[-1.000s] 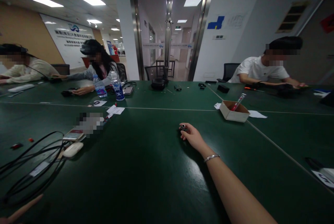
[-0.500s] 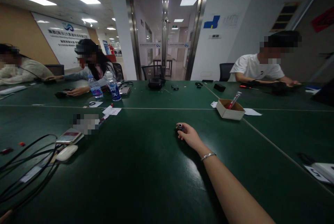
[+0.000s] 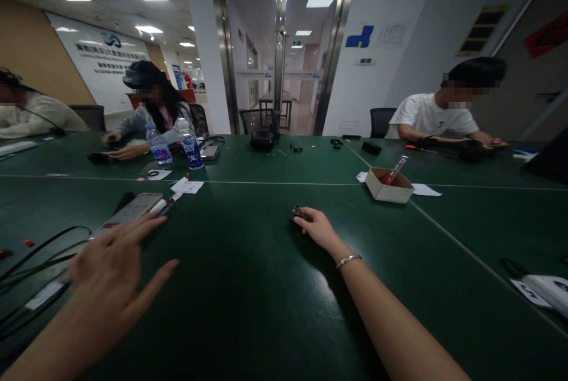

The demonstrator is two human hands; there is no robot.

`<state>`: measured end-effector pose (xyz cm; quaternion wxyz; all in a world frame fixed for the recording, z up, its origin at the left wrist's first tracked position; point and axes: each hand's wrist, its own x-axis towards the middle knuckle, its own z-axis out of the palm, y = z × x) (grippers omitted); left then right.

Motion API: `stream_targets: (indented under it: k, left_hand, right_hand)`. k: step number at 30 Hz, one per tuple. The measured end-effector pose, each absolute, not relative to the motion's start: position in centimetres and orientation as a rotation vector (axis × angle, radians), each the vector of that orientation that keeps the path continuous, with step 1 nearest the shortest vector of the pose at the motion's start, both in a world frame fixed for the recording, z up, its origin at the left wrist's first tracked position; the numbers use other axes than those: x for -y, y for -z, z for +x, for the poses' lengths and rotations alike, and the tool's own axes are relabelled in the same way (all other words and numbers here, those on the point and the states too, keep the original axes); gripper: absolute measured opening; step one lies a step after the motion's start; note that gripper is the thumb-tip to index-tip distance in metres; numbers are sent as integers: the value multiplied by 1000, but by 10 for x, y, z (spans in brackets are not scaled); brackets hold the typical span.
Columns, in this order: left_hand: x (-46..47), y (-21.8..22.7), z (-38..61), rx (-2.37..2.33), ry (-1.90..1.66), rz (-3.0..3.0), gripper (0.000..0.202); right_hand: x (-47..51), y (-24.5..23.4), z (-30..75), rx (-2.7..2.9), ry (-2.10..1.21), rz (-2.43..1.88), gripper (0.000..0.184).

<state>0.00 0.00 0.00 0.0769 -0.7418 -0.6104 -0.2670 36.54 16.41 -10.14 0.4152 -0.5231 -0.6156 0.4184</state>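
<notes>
My right hand (image 3: 317,229) lies far out on the green table (image 3: 248,286), fingers curled around a small dark cylindrical part (image 3: 297,212) with a silvery top. A thin bracelet circles that wrist. My left hand (image 3: 116,268) hovers above the table at the left, fingers spread and holding nothing. It is closest to a phone (image 3: 133,209) lying flat, and black cables (image 3: 39,257) run just beyond it.
A small cardboard box (image 3: 387,187) with a red pen stands at the right. Two water bottles (image 3: 190,145) and paper slips sit at the far left. Three people work at the table's far side. A white-labelled object (image 3: 544,289) lies at the right edge.
My left hand has come up from the lower left corner and spread open over the table near the phone. My right hand with the small part has hardly moved.
</notes>
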Motion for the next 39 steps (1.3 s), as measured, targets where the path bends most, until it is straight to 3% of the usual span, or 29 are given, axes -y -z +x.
stream_targets:
  k: [6,10,15,22,29,39]
  left_hand:
    - [-121,16,107,1494,849,-2978,38]
    - [-184,56,159,1700,1450,-2987,39]
    - [-207,105,178,1785,1964,-2869,19]
    - [-204,114,163,1972,1918,-2843,30]
    - [-205,113,162,2069,2052,-2689,35]
    - [-190,112,170,2181,1953,-2564,31]
  right_hand:
    - [-176,99,335,1542,-1114,-1297,24]
    - [-182,107,321,1501,-1093,-1232,20]
    - [-186,120,326,1556,-982,-1196,18]
    - [-192,123,330,1543,-1066,-1205,31]
    - [-192,115,335,1514,-1214,-1098,32]
    - [-178,113,337,1372,-1232,-1080,29]
